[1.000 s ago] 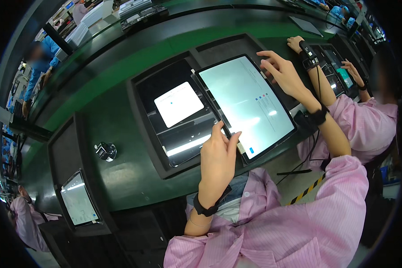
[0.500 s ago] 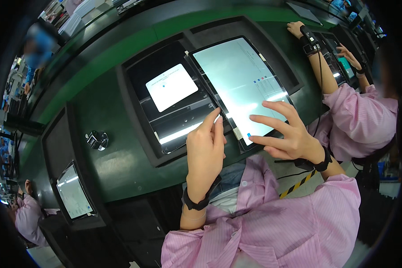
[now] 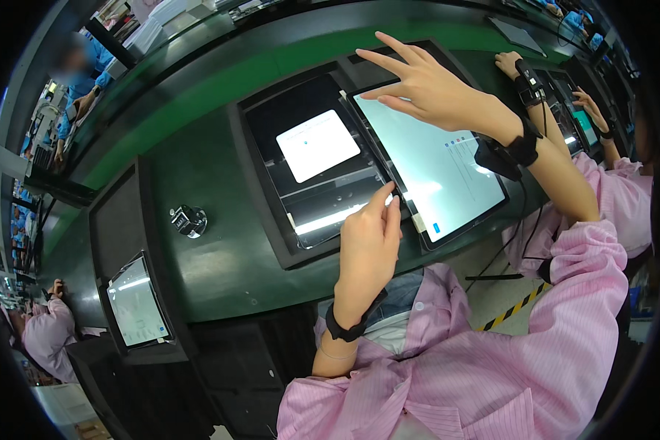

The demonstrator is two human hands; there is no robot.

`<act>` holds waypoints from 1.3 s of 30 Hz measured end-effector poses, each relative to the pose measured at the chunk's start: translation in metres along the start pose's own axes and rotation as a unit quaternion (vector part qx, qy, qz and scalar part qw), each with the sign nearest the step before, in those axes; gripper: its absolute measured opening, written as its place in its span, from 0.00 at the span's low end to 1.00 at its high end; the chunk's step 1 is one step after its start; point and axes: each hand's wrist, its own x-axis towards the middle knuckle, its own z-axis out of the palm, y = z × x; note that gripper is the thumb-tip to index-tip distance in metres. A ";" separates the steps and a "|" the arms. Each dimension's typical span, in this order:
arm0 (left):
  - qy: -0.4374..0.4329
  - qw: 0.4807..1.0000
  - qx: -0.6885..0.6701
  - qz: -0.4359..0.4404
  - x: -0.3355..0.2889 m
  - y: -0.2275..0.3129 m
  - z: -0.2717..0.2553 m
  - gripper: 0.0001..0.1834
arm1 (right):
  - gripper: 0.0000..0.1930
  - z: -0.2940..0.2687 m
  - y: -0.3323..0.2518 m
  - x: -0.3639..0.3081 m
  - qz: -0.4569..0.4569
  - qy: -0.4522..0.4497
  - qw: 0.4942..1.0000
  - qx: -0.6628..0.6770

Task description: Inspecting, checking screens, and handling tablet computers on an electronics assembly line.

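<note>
My right hand (image 3: 425, 82) is over the far end of the right tablet (image 3: 447, 187), its fingers spread and holding nothing. That tablet has a lit pale green screen with a small blue button near its close corner. Closer to me, my left hand (image 3: 370, 238) has thumb and index finger drawn together at the gap between the two tablets; anything between the fingertips is hidden. The left tablet (image 3: 260, 139) is dark, with a white panel glowing on its screen. Both lie in a black tray (image 3: 235, 139).
On the green table (image 3: 220, 279) a small black device on a clear round base (image 3: 189, 220) stands to the left. Beyond it, another tablet (image 3: 137, 304) lies in a second black tray (image 3: 117, 198). A co-worker's arms (image 3: 543, 110) work at the right.
My right hand has moved from the tablet's near end up and away to its far end. My left hand keeps its place by the gap. The whole view has shifted slightly.
</note>
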 end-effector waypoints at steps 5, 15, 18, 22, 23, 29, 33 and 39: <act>0.002 0.998 0.028 0.050 0.002 -0.009 0.001 0.17 | 0.18 0.005 0.003 0.010 -0.001 -0.040 0.999 -0.006; 0.007 0.993 0.083 0.083 0.005 -0.001 0.010 0.19 | 0.17 -0.007 0.017 0.003 0.011 -0.003 1.000 -0.028; -0.043 0.993 0.079 0.078 0.009 0.007 0.020 0.24 | 0.17 -0.007 0.041 -0.010 0.156 -0.055 0.986 -0.024; -0.090 0.982 0.137 0.096 0.017 0.018 0.032 0.28 | 0.23 -0.003 0.075 -0.033 0.223 -0.182 0.956 0.055; -0.083 0.983 0.131 0.101 0.018 0.021 0.035 0.28 | 0.26 -0.001 0.080 -0.038 0.256 -0.225 0.935 0.095; -0.057 0.963 0.256 0.064 0.014 0.034 0.053 0.34 | 0.35 0.004 0.087 -0.046 0.430 -0.257 0.841 0.207; -0.058 0.964 0.246 0.079 0.018 0.032 0.057 0.35 | 0.21 0.002 0.103 -0.051 0.460 -0.159 0.843 0.230; 0.076 0.961 0.207 0.169 -0.016 0.014 0.027 0.27 | 0.14 0.013 0.156 -0.062 0.442 -0.199 0.823 0.297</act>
